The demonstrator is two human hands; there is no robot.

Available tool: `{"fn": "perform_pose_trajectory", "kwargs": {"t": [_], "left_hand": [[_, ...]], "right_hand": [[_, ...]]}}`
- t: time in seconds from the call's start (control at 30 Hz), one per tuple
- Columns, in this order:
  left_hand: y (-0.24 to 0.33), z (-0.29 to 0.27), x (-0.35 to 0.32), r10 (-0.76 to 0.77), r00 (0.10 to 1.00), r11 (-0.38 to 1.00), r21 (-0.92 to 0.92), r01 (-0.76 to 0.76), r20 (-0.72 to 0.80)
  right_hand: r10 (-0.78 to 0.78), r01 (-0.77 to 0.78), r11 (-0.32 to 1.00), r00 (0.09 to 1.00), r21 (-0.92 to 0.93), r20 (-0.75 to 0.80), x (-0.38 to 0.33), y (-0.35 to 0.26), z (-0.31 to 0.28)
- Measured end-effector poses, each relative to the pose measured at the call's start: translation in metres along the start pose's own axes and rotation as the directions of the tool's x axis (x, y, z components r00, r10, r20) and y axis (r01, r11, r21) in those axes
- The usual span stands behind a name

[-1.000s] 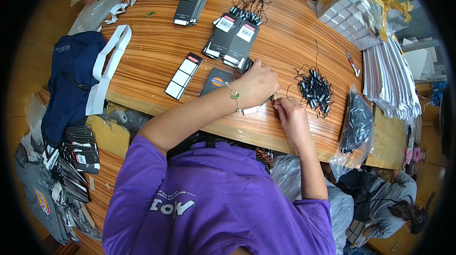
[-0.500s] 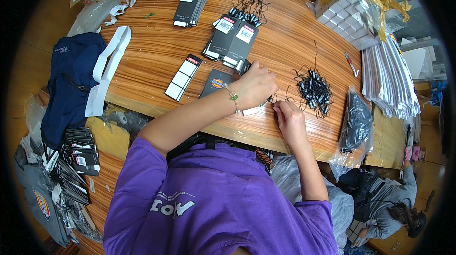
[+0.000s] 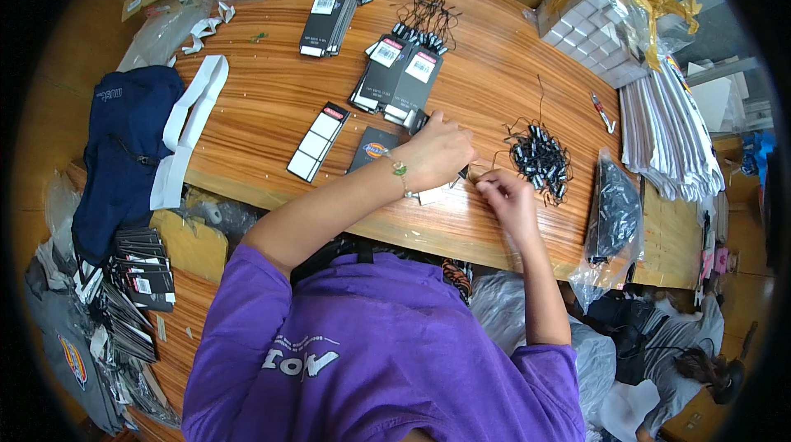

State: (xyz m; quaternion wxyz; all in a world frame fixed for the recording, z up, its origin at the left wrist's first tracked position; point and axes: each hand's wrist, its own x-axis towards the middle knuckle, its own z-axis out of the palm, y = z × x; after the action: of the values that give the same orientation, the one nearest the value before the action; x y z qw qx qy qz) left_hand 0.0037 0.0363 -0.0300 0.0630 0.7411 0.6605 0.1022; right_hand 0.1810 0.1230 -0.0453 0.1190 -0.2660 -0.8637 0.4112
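Note:
My left hand (image 3: 437, 149), with a bracelet at the wrist, is closed over a dark hang tag (image 3: 420, 121) that it mostly hides. A white piece (image 3: 430, 196) shows below that palm. Just to the right, my right hand (image 3: 507, 196) has thumb and forefinger pinched at a thin cord, barely visible. Farther right lies a tangled heap of black tag strings (image 3: 540, 155). Left of my hands are a black tag with a logo (image 3: 372, 150) and a card of white labels (image 3: 318, 142). Beyond them sit stacks of black hang tags (image 3: 399, 74) with strings attached.
Another tag stack (image 3: 326, 22) lies at the back. On the right are wrapped white boxes (image 3: 595, 30), a paper pile (image 3: 666, 129), a small red-handled tool (image 3: 604, 112) and a bag of black strings (image 3: 613, 211). Navy fabric (image 3: 124, 145) hangs at left. A person (image 3: 684, 351) is at lower right.
My hands stay close together with only slight finger shifts. The whole view has moved a little. At lower right, the other person has shifted and a white sheet now shows there.

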Motion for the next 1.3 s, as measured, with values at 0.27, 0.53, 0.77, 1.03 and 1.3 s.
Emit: {"fn": "perform_pose_trajectory", "kwargs": {"t": [0.27, 0.53, 0.77, 1.03, 1.3], "left_hand": [[0.000, -0.036, -0.026, 0.001, 0.989, 0.925, -0.376, -0.057, -0.149], [-0.006, -0.055, -0.058, -0.189, 0.975, 0.673, -0.738, 0.040, -0.119], [-0.026, -0.044, -0.067, -0.286, 0.954, 0.366, -0.930, 0.025, -0.087], [-0.095, -0.040, -0.027, -0.522, 0.844, 0.251, -0.968, 0.015, -0.122], [-0.118, -0.034, 0.013, -0.609, 0.785, 0.612, -0.699, 0.370, -0.117]], "right_hand": [[0.202, -0.117, 0.356, 0.978, 0.927, 0.046, 0.015, -0.016, -0.026], [0.083, 0.098, 0.318, 0.988, 0.943, -0.131, 0.048, -0.044, -0.043], [-0.157, 0.180, 0.337, 0.979, 0.924, -0.133, 0.103, -0.064, -0.055], [-0.114, 0.172, 0.482, 0.984, 0.859, -0.134, 0.220, -0.082, -0.081], [0.004, 0.031, 0.639, 0.999, 0.768, -0.043, 0.288, -0.069, -0.065]]}}
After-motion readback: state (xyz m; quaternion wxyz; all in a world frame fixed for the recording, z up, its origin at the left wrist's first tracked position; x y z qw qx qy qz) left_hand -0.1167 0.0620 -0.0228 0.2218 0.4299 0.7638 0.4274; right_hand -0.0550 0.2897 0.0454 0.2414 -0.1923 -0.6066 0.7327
